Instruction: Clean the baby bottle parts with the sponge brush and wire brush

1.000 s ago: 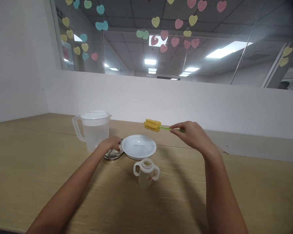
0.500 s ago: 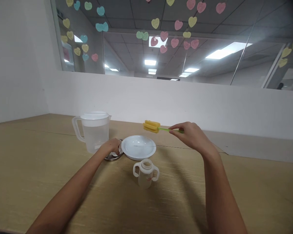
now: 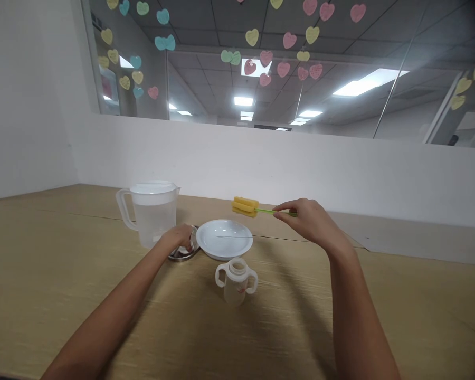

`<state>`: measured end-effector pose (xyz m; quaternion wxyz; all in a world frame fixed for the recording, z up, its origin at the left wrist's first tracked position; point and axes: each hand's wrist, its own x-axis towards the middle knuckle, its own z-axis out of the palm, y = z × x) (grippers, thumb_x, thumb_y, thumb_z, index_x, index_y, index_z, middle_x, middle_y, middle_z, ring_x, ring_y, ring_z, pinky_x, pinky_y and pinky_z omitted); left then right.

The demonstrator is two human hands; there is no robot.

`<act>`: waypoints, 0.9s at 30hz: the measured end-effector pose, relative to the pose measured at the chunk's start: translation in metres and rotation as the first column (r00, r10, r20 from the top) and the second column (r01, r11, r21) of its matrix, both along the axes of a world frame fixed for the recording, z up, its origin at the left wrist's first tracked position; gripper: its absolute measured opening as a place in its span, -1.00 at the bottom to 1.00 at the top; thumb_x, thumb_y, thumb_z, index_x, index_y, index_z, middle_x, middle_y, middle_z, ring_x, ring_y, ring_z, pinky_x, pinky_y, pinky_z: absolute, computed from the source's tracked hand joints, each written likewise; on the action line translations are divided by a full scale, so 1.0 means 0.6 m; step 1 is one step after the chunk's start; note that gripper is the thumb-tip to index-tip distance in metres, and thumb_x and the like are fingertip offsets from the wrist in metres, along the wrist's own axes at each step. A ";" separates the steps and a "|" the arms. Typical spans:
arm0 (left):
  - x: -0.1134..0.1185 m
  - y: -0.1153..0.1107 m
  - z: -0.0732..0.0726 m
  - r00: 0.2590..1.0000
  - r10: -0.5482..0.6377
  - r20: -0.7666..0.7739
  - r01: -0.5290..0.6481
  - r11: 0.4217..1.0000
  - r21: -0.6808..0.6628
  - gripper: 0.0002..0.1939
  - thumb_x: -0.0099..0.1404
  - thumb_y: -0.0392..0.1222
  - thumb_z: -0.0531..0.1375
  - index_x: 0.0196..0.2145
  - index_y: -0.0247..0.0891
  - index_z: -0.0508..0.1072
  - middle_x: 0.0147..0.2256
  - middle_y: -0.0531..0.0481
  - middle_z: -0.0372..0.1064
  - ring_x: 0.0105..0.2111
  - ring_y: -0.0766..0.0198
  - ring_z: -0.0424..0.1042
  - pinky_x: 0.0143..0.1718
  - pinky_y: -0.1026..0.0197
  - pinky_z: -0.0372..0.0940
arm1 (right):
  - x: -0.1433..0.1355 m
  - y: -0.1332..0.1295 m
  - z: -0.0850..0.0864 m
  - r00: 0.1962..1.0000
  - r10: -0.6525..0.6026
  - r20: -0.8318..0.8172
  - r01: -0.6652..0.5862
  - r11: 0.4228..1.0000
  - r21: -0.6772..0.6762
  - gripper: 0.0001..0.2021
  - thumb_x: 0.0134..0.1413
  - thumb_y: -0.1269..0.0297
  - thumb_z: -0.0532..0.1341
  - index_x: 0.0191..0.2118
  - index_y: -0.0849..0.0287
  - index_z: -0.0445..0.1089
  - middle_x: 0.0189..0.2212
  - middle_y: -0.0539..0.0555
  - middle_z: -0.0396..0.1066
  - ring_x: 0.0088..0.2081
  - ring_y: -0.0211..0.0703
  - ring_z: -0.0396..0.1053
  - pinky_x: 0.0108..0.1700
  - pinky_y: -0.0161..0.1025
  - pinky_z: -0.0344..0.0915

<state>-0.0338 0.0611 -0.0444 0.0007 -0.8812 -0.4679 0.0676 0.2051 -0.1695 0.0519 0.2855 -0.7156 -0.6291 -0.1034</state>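
My right hand [image 3: 306, 216] pinches the thin green handle of a yellow sponge bottle brush [image 3: 245, 206], held level above the table with its head pointing left. My left hand [image 3: 178, 237] reaches down over a small round metal dish [image 3: 179, 257]. Its fingers are closed at a whitish, partly clear piece [image 3: 187, 248] in the dish, mostly hidden by the hand. A white bowl [image 3: 224, 240] stands just right of that dish. In front of the bowl, a translucent two-handled baby bottle [image 3: 235, 289] stands upright with its top open.
A lidded clear plastic pitcher [image 3: 154, 216] holding liquid stands behind my left hand, its handle to the left. The wooden table [image 3: 55, 274] runs back to a white wall [image 3: 229, 158]. Above is a window with heart-shaped notes [image 3: 252, 37].
My left hand has shifted very slightly left over the metal dish, showing more of the whitish piece. The bottle brush in my right hand has barely moved.
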 end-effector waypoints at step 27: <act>-0.001 -0.084 0.099 0.961 -0.119 0.249 0.119 0.993 0.017 -0.55 0.02 -0.04 0.20 -0.14 -0.30 0.36 -0.15 -0.13 0.38 -0.19 0.17 0.36 -0.25 0.28 0.22 | 0.004 -0.001 0.000 1.000 -0.007 0.009 0.007 1.000 -0.017 -0.76 0.03 0.21 0.09 -0.27 0.07 0.49 -0.44 0.02 0.47 -0.53 -0.22 0.29 -0.48 -0.30 0.13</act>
